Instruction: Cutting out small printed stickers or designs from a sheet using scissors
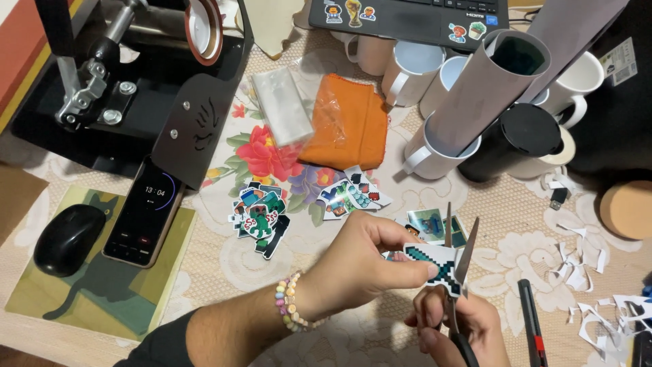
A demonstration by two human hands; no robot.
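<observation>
Left hand (360,261) fingertips (424,270) pinch the pixel-sword sticker (438,264) by its edge, and the right hand (462,326) is wrapped round the scissors (456,272) just beneath it, blades parted around the sticker's far end. Out from the sword sticker, a pile of cut stickers (261,217) lies up-left and another (350,194) just above, so I'd judge a good batch trimmed already. White paper scraps (577,272) litter the cloth to its right, and this one looks only part-trimmed.

A teal pixel-patterned sticker (435,261), an orange cloth (346,122), white mugs (414,68), a black mouse (68,238) and a floral tablecloth (265,156).
</observation>
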